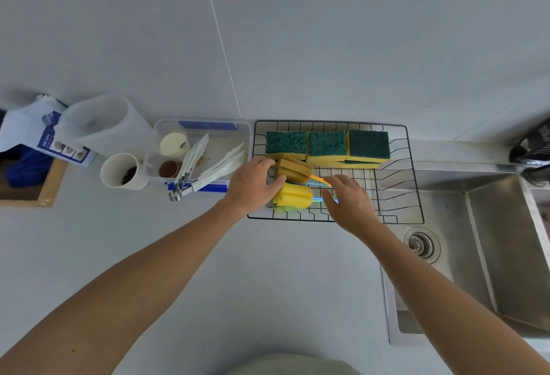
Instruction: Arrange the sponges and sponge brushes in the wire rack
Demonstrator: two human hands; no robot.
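Note:
A black wire rack sits on the counter beside the sink. Three green-and-yellow sponges lie in a row along its back, with more under the right one. In the rack's front left lie a brown sponge brush and a yellow sponge brush, their thin handles pointing right. My left hand rests on the heads of both brushes, thumb between them. My right hand lies over the handles, fingers spread; whether it grips them is hidden.
A clear plastic box with white tongs and cups stands left of the rack. A white cup, a translucent jug and a blue-white bag lie further left. The steel sink with its drain is on the right.

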